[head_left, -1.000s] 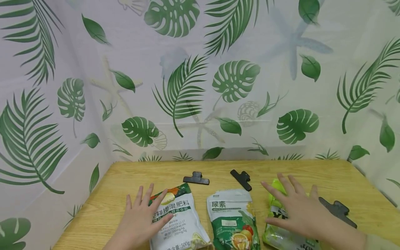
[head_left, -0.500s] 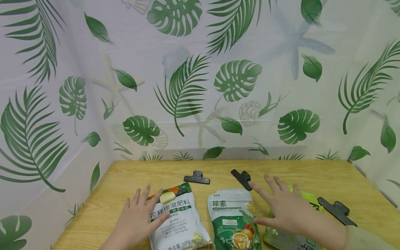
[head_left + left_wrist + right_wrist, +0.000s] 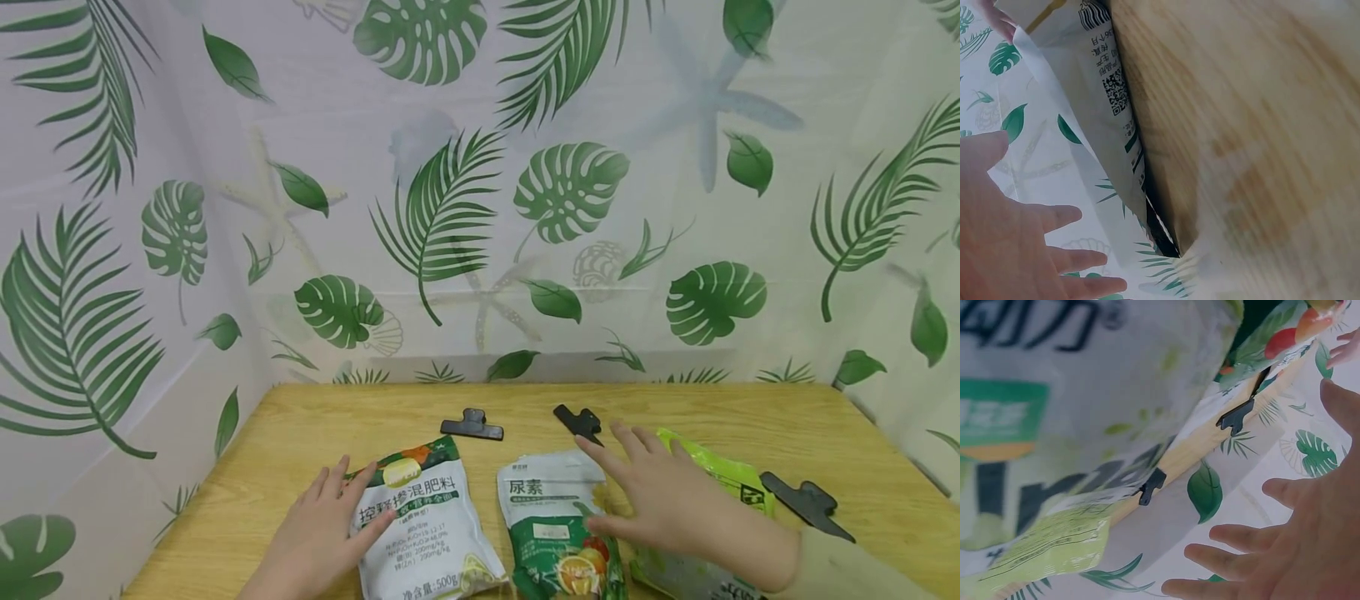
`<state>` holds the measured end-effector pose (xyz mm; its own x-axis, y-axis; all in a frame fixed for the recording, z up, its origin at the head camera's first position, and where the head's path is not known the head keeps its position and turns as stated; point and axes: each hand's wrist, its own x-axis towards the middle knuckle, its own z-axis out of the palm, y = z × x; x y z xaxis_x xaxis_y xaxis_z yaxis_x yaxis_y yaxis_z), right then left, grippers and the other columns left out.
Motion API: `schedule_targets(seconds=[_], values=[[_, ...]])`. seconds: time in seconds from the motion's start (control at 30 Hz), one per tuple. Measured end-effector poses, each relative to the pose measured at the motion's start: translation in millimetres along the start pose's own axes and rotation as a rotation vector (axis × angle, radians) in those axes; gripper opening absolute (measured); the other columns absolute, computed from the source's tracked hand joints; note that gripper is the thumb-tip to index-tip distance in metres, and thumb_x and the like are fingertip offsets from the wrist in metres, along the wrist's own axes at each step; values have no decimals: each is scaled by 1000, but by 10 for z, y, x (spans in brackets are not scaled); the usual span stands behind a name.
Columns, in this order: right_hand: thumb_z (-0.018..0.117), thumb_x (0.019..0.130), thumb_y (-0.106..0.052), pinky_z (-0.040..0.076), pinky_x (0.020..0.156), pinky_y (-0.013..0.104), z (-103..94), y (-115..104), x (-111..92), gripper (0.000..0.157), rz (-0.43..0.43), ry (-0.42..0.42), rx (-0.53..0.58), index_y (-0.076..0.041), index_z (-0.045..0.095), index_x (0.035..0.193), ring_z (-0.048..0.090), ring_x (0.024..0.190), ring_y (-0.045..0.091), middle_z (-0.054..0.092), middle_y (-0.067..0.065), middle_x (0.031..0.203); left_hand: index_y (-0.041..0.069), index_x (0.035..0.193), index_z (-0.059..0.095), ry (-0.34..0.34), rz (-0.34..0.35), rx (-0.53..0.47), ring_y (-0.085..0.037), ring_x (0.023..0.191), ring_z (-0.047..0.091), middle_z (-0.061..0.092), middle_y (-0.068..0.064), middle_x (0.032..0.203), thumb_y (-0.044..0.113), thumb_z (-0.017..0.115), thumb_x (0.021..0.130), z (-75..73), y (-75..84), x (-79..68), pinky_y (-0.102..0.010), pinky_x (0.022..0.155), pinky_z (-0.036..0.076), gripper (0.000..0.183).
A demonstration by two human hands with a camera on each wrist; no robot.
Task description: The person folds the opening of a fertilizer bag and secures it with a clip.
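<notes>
Between the urea pouch (image 3: pixel 553 546) and the white 500 g compound-fertilizer bag (image 3: pixel 423 537) on its left, a wedge of wooden tabletop (image 3: pixel 525 421) narrows toward the near end. Fingers could enter from behind the pouch, between the left-rear black clip (image 3: pixel 472 427) and right-rear black clip (image 3: pixel 577 422); farther back, leaf-print cloth (image 3: pixel 637 329) closes the way. Right of the pouch, the right hand (image 3: pixel 667 504) overhangs its edge and the lime-green bag (image 3: pixel 723 465), blocking access from above; a third black clip (image 3: pixel 806 503) lies beyond.
</notes>
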<state>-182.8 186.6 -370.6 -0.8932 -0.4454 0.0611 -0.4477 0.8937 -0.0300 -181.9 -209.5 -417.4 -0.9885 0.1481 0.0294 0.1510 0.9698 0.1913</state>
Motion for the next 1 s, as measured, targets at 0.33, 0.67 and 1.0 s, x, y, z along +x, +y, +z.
schedule_targets(seconds=[0.33,0.67,1.0], values=[[42,76,-81,36,93,69,-47,-132,149,90,-22,-46,63,-31,29,149,41,125,48,38,22,143,14,141,46,7,8,8,-42,128,41,39,-21,144,73,39,86,-22,-47,-54,-61,96,39,80],[46,78,-79,44,92,56,-7,-257,297,85,-57,-77,103,-25,41,143,50,119,39,50,15,135,8,136,50,-16,-21,11,-45,122,47,45,-24,138,68,43,88,-39,-66,-72,-60,93,42,77],[55,81,-69,50,83,43,-42,-436,431,75,-36,-108,87,-23,47,140,55,108,25,57,6,122,7,134,52,-33,-48,0,-41,117,51,53,-21,129,64,44,90,-17,-129,-79,-57,90,45,73]])
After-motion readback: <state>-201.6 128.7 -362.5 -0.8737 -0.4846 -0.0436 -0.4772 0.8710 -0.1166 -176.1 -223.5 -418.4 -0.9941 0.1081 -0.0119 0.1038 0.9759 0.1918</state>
